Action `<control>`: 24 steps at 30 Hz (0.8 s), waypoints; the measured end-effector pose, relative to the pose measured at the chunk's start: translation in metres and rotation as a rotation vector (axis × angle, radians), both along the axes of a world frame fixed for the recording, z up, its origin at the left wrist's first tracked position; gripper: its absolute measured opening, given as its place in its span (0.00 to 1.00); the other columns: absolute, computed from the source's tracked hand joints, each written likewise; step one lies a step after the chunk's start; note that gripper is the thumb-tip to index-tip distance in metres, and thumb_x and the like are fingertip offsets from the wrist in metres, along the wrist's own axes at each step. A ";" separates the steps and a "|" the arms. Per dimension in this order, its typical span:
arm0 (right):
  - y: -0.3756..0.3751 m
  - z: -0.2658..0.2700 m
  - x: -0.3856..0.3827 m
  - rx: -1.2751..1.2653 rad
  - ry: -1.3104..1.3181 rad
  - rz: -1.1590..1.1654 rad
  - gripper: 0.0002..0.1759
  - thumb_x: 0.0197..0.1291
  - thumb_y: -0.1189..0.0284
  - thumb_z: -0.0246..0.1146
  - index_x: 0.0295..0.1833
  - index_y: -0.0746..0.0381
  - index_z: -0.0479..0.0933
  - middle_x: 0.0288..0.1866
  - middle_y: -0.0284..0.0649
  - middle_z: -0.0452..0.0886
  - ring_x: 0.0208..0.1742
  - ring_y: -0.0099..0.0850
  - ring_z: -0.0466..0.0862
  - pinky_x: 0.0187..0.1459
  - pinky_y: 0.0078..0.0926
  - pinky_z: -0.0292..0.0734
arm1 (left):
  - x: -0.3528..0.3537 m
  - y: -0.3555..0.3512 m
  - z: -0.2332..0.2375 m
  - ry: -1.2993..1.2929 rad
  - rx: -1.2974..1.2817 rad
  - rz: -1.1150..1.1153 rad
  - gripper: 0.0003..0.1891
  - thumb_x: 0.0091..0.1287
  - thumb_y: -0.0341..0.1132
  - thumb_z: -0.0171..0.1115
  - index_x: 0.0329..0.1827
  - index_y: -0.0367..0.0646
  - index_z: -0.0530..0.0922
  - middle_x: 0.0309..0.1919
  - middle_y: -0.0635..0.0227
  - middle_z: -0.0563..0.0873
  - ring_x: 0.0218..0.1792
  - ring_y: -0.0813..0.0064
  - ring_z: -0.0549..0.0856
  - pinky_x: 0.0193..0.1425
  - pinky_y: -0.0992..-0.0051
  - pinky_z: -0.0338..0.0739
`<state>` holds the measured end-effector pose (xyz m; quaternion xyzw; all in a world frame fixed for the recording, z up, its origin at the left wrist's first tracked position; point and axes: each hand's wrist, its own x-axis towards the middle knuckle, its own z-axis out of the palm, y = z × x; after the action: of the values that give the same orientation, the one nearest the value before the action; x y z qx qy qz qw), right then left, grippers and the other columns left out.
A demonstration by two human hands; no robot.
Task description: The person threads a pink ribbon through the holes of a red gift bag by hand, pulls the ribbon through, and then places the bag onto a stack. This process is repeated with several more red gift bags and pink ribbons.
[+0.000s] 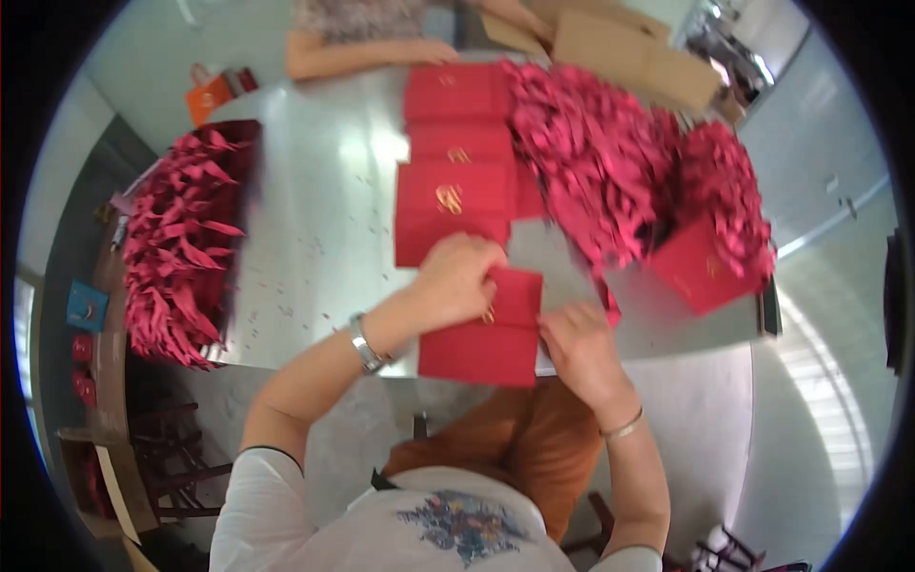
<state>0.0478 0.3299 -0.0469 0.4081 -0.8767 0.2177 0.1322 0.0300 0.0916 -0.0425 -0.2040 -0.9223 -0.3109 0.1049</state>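
A red card or envelope (478, 356) with a fold across it lies at the table's near edge. My left hand (456, 278) is closed over its upper left part, beside a gold mark; what its fingers pinch is hidden. At the right edge of the same red card is my right hand (579, 345), fingers bent together on that edge. Just beyond my left hand sit more red envelopes (453, 195) with gold emblems, overlapping in a column. Right of them spreads a large heap of dark pink ribbons (600, 153).
Red bags with ribbons (186, 248) line the table's left end. Another red envelope (701, 267) lies under ribbons at the right. Across the table (315, 191) a person's forearms (367, 55) rest near a cardboard box (629, 57). An orange bag (207, 93) stands far left.
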 end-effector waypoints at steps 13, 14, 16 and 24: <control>0.019 -0.004 0.009 -0.195 -0.011 -0.221 0.05 0.58 0.77 0.63 0.38 0.63 0.75 0.33 0.45 0.79 0.35 0.48 0.79 0.38 0.43 0.76 | 0.012 0.002 0.026 -0.042 -0.040 0.053 0.12 0.52 0.39 0.70 0.33 0.41 0.81 0.31 0.57 0.85 0.39 0.53 0.84 0.46 0.56 0.76; 0.022 -0.002 0.008 -0.277 -0.034 -0.266 0.04 0.60 0.76 0.63 0.39 0.64 0.75 0.33 0.46 0.79 0.34 0.49 0.80 0.38 0.43 0.77 | 0.013 0.004 0.025 -0.023 -0.015 0.059 0.12 0.52 0.38 0.70 0.33 0.40 0.81 0.31 0.57 0.85 0.39 0.54 0.84 0.45 0.56 0.76; 0.024 0.018 0.004 -0.385 -0.117 -0.360 0.04 0.64 0.76 0.61 0.40 0.65 0.75 0.32 0.47 0.79 0.32 0.45 0.81 0.37 0.39 0.78 | 0.014 0.009 0.027 -0.029 -0.007 0.105 0.11 0.52 0.37 0.71 0.33 0.41 0.80 0.29 0.57 0.84 0.37 0.54 0.83 0.42 0.57 0.76; 0.033 0.196 -0.075 -1.419 -0.056 -0.274 0.09 0.71 0.69 0.58 0.39 0.61 0.75 0.26 0.32 0.78 0.26 0.17 0.74 0.26 0.15 0.66 | 0.011 0.012 0.028 -0.039 -0.057 0.104 0.12 0.58 0.39 0.68 0.37 0.40 0.79 0.31 0.55 0.85 0.38 0.53 0.85 0.43 0.55 0.77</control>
<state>-0.0269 0.3624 0.1494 0.1046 -0.5705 0.7263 0.3688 0.0409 0.1032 -0.0144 -0.1527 -0.9420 -0.2827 0.0970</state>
